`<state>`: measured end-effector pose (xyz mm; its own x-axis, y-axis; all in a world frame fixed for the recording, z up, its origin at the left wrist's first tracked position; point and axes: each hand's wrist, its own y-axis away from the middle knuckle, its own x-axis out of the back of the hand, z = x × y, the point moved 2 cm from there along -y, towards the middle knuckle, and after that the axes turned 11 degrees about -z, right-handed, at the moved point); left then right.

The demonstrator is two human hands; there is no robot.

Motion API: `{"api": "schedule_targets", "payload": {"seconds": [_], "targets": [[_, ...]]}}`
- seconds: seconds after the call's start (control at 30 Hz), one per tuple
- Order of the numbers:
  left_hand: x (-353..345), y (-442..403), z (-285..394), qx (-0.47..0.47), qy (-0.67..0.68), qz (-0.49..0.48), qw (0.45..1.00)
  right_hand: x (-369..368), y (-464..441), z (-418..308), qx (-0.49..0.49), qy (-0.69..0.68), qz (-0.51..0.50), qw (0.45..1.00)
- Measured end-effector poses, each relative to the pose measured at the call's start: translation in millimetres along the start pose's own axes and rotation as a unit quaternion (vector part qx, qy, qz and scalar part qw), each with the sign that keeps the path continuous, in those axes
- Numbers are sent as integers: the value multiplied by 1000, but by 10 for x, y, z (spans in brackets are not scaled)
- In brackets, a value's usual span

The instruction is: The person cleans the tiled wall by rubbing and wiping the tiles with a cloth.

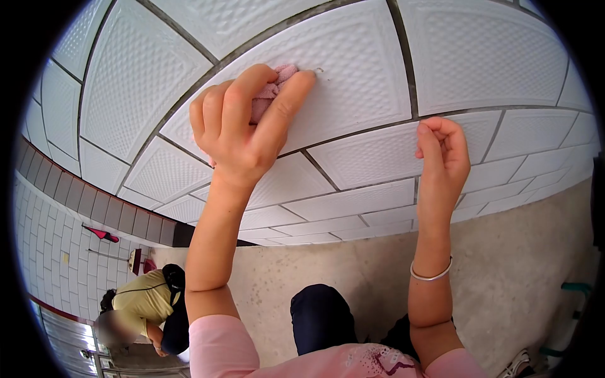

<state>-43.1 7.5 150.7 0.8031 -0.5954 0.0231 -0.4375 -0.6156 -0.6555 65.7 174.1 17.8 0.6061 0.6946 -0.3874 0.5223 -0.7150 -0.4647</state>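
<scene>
**Pink cloth [265, 99] held up against a tile wall [491, 57]**

Far left, another person [146, 295] in a yellow top is hunched down low, well apart from the wall work. Next over, the left hand [242, 123] has that cloth bunched in its fingers, right up against a white bumpy tile, just beside a small dark mark [319, 70]. Below that there's a knee [321, 321] in dark pants. Further right, the right hand [446, 150] is near the wall, fingers curled in, can't tell if anything's tucked inside. Silvery bracelet [433, 278] on that arm.
</scene>
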Motion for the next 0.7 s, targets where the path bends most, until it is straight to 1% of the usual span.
{"api": "schedule_targets", "payload": {"seconds": [0.7], "targets": [[4, 40, -35, -8, 16, 14, 1000, 4, 0, -18, -9, -5, 0, 1000]]}}
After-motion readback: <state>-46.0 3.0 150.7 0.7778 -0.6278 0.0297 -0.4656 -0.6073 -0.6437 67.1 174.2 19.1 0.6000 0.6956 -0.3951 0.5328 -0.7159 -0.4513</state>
